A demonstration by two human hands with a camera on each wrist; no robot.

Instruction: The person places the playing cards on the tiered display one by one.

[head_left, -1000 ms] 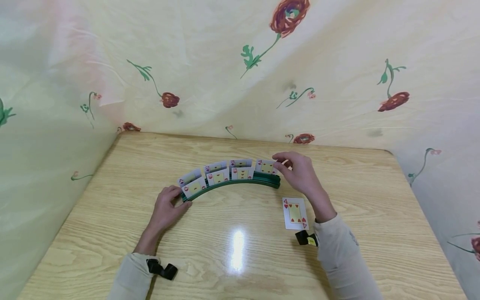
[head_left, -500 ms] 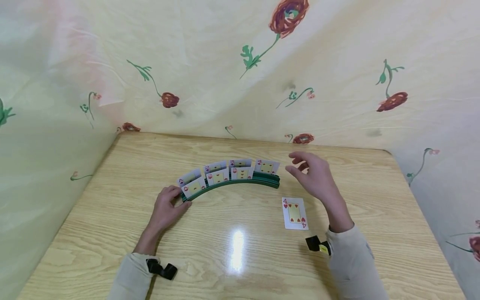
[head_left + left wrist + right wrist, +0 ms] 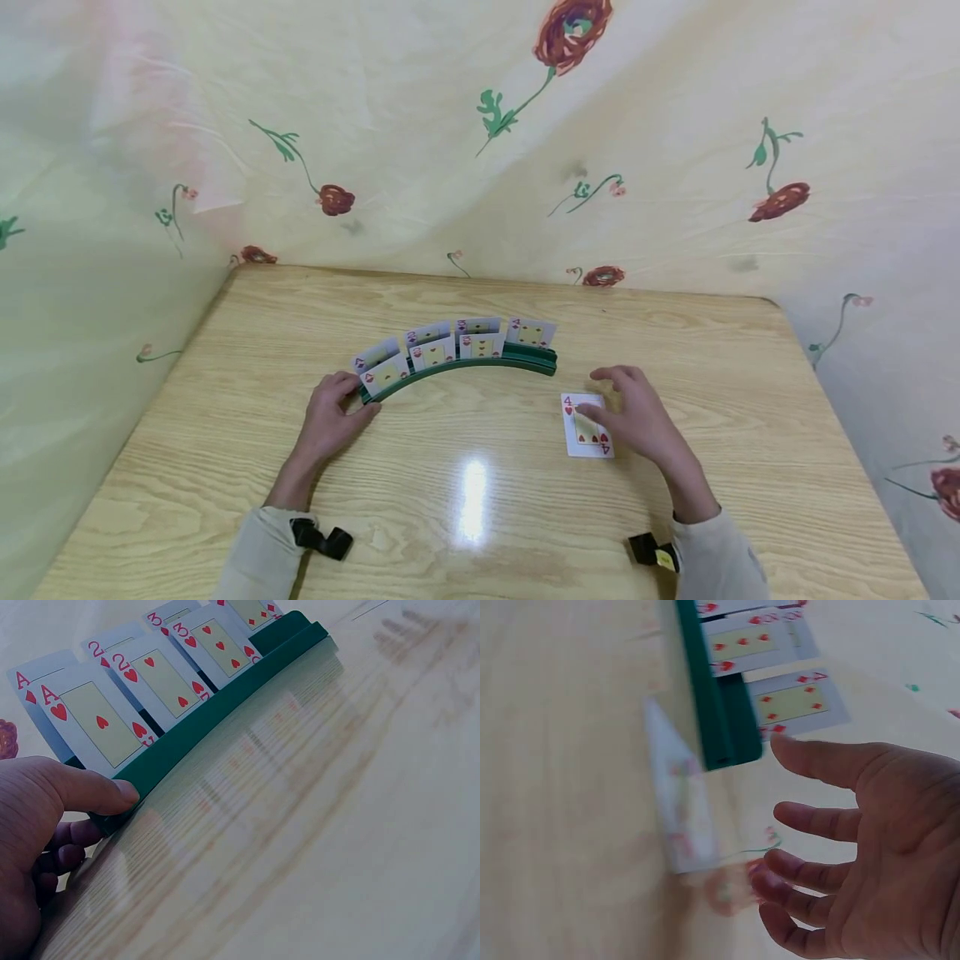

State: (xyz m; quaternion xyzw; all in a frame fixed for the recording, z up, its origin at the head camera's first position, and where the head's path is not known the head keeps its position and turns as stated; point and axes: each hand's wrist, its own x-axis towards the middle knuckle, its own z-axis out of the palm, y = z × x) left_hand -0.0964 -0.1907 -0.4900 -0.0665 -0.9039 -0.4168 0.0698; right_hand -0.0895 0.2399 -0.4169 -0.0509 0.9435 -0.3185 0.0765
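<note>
A curved green card holder [image 3: 531, 358] stands on the table. Its front row shows the ace of hearts [image 3: 385, 376], two of hearts [image 3: 432, 355] and three of hearts [image 3: 481, 346]; behind them stand matching diamonds. At the back right is the four of diamonds [image 3: 532, 333], with the front slot before it bare. My left hand [image 3: 328, 417] grips the holder's left end, thumb [image 3: 97, 790] on its front wall. Over the four of hearts [image 3: 577, 448], which lies face up on the table, my right hand [image 3: 636, 418] hovers with spread fingers and holds nothing. Its thumb overlaps that card in the head view.
The wooden table [image 3: 420, 475] reaches back to a flower-printed cloth [image 3: 420, 125] that hangs behind and at both sides. Black straps with small boxes sit at my left cuff [image 3: 322, 537] and right cuff [image 3: 654, 552].
My right hand has left the four of diamonds at the holder's right end and come back towards me, over the four of hearts. The left hand keeps its place on the holder.
</note>
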